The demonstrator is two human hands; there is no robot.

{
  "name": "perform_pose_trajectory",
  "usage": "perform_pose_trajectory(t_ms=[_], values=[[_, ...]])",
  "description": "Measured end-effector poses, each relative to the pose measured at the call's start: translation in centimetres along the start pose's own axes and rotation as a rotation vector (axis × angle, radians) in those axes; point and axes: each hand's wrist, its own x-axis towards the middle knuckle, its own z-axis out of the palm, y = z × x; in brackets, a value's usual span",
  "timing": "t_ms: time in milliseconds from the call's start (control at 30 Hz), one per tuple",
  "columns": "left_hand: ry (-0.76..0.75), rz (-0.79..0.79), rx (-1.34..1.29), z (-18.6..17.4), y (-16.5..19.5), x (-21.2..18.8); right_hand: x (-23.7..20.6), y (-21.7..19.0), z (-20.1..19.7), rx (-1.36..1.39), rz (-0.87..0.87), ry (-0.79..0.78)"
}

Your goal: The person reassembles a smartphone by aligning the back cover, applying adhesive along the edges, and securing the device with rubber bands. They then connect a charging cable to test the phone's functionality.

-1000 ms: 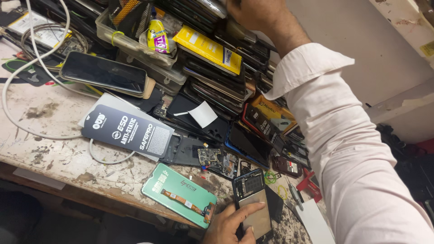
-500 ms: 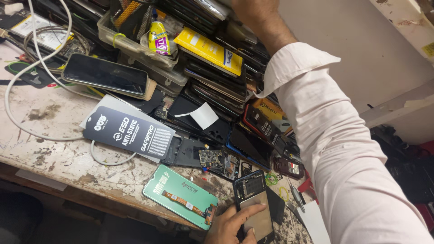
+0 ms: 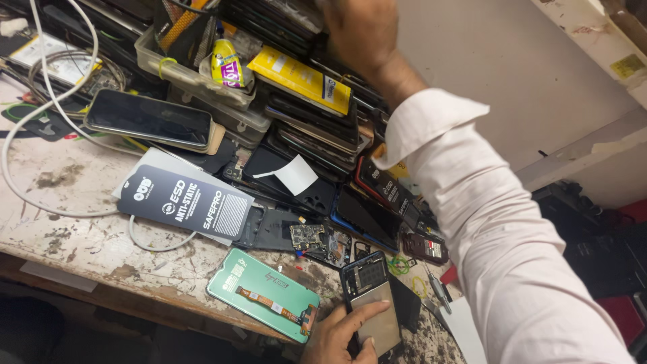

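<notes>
I am pressing my left hand [image 3: 344,330], fingers spread, on the opened phone [image 3: 369,303] to steady it on the tabletop [image 3: 81,229]. My right hand [image 3: 357,30] is reaching up into the stacked phone screens [image 3: 310,128]; I cannot tell its grip.

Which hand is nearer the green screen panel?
Left. The left hand rests on the opened phone just right of the green screen panel; the right hand reaches up into the stacked phones.
</notes>
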Motion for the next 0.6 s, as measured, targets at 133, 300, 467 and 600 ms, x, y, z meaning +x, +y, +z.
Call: perform_pose_trajectory(t_ms=[133, 300, 467, 600], values=[[0.006, -0.014, 0.008, 0.1, 0.1, 0.1, -0.4, -2.8, -2.4, -0.032, -0.165, 0.043], [-0.01, -0.009, -0.007, 0.0, 0.0, 0.2, -0.7, -3.1, -2.7, -0.105, -0.251, 0.022], [-0.013, -0.022, -0.038, 0.0, 0.0, 0.1, -1.4, -3.0, -2.0, -0.149, -0.209, 0.068], [-0.012, -0.038, -0.034, 0.0, 0.2, 0.0, -1.7, -2.8, -2.2, -0.132, -0.212, 0.073]])
